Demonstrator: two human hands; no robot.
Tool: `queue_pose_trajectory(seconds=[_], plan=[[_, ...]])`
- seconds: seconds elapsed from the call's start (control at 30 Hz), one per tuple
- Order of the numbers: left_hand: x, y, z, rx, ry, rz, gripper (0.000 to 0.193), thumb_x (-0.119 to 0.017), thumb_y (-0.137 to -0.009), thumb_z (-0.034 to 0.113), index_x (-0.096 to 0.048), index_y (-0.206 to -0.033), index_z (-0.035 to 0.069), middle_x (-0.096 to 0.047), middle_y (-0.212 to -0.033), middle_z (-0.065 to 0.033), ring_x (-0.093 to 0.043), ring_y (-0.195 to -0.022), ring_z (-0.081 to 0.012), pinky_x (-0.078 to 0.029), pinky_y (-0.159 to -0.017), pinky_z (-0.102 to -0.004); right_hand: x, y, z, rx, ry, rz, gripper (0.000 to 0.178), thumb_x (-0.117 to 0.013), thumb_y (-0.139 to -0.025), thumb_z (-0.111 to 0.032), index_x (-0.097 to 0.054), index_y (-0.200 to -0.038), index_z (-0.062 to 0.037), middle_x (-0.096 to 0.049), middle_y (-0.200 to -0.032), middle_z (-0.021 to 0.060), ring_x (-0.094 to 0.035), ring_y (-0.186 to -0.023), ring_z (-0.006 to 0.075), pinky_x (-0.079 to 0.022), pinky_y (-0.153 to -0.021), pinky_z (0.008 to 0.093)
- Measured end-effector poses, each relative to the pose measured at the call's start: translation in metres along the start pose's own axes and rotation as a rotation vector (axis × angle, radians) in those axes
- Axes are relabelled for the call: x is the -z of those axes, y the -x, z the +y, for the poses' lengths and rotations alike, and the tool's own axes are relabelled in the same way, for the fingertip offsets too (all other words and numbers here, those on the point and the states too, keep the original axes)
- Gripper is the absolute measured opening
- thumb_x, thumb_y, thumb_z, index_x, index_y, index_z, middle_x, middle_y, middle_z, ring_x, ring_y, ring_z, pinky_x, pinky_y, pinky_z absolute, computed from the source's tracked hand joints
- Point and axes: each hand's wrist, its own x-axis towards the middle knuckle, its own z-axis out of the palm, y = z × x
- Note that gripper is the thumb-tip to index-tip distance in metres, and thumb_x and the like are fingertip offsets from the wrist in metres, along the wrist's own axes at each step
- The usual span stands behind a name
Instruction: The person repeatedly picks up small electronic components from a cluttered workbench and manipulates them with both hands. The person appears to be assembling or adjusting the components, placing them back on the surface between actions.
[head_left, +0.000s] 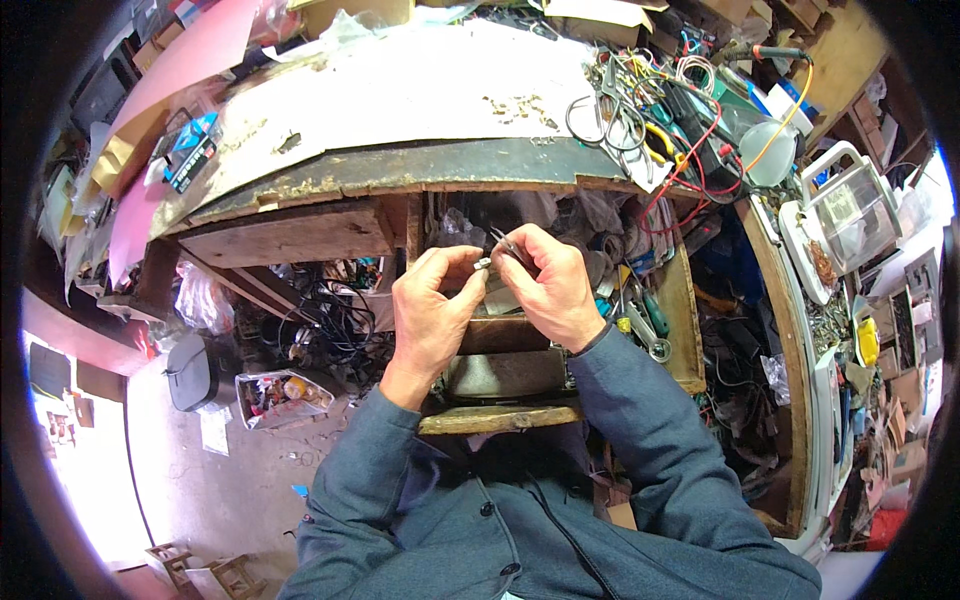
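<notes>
My left hand [436, 305] pinches a small light metal piece [482, 264] between thumb and fingertips. The piece is too small for me to name its kind. My right hand [550, 288], just beside it, grips a thin dark tool [501, 239] with pointed tips, much like tweezers; the fingers cover most of it. Both hands are raised over an open wooden drawer [684, 330], close together in front of the bench edge. In the drawer beneath them lies a grey metal block [505, 373].
The workbench [390, 105] holds small scattered bits, scissors [612, 122], and a dark meter with red leads [712, 125]. Hand tools and a ring spanner [660, 349] lie in the drawer's right side. Tangled black cables [345, 312] and a bin of parts [285, 398] are at left.
</notes>
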Motion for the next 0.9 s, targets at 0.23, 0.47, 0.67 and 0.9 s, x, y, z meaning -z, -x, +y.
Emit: queue_pose_trajectory(seconds=[0.23,0.47,0.67,0.9], plan=[[0.003,-0.001,-0.009,0.118,0.224,-0.009,0.012,-0.081,-0.09,0.002,-0.077,-0.101,-0.001,-0.075,-0.093,-0.0046,-0.07,-0.084,-0.0089,-0.057,-0.076,-0.0258,-0.001,-0.001,0.001,0.062,-0.027,0.049,0.009,-0.07,-0.096,-0.007,-0.065,-0.099,0.0007,-0.066,-0.073,0.0093,-0.061,-0.067,0.0093,-0.052,-0.062,0.0303],[0.0,0.0,-0.006,0.042,0.163,-0.004,0.012,-0.081,-0.09,0.002,-0.078,-0.101,-0.001,-0.077,-0.094,-0.006,-0.072,-0.083,-0.0101,-0.058,-0.075,-0.0258,0.002,-0.001,-0.004,0.069,0.047,0.034,0.01,-0.07,-0.096,-0.006,-0.064,-0.099,0.0008,-0.068,-0.077,0.0147,-0.068,-0.068,0.0172,-0.054,-0.064,0.0331],[0.0,0.002,0.003,-0.024,0.065,0.006,0.012,-0.081,-0.09,0.002,-0.078,-0.101,0.0,-0.078,-0.091,-0.0059,-0.072,-0.079,-0.0099,-0.058,-0.072,-0.0257,0.002,-0.001,-0.004,0.1,0.091,0.042,0.01,-0.07,-0.095,-0.006,-0.064,-0.099,0.0004,-0.068,-0.078,0.017,-0.07,-0.069,0.0251,-0.055,-0.065,0.0355],[0.0,0.004,-0.006,0.067,0.236,0.059,0.012,-0.08,-0.09,-0.001,-0.078,-0.101,-0.001,-0.078,-0.092,-0.0037,-0.07,-0.08,-0.0073,-0.057,-0.073,-0.024,0.003,-0.001,-0.014,0.121,0.091,0.041,0.011,-0.071,-0.097,-0.008,-0.066,-0.102,0.0005,-0.068,-0.078,0.0171,-0.069,-0.067,0.0236,-0.053,-0.063,0.0354]])
